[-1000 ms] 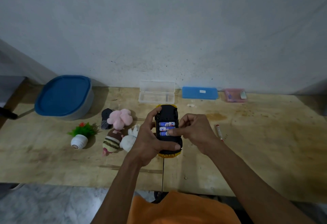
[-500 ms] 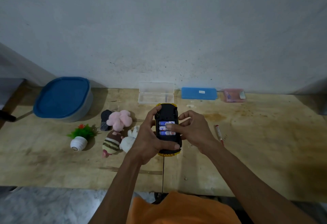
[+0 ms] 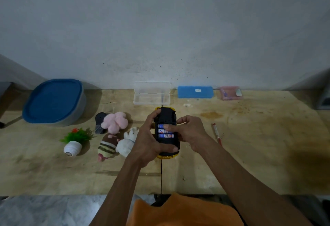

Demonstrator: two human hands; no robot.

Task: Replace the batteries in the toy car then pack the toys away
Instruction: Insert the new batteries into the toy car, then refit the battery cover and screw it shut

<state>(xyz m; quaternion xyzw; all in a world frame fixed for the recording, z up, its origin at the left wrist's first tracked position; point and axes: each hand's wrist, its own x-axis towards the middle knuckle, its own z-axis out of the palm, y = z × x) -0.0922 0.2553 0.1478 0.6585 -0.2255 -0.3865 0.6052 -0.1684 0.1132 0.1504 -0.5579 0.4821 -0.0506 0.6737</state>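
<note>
Right now you are holding one toy car (image 3: 166,116) upside down above the wooden table (image 3: 250,154), its black underside facing you and its yellow body showing at both ends. Your left hand (image 3: 148,141) is gripping it — fingers curled round the far end, thumb clamped across the near end. The battery bay is lying open, and three batteries (image 3: 165,135) with blue and white labels are sitting in it side by side. Your right hand (image 3: 189,133) is reaching in from the right, its forefinger stretched out and pressing on the batteries at the far side of the bay while the other fingers are curling loosely beside the car. To the left of the car three soft toys are lying close together: one pink plush (image 3: 115,122), one striped plush (image 3: 106,147) and one white plush (image 3: 127,143), the white one partly hidden by your left hand. One small dark object (image 3: 99,122) is resting behind the pink plush, and one little potted plant (image 3: 75,141) is lying tipped over farther left. One tub with a blue lid (image 3: 53,100) is sitting at the far left. Along the wall three cases are lined up — one clear case (image 3: 151,93) standing open, one blue case (image 3: 195,92), one pink case (image 3: 230,92). One red-tipped pen (image 3: 217,133) is lying right of your right hand.
</note>
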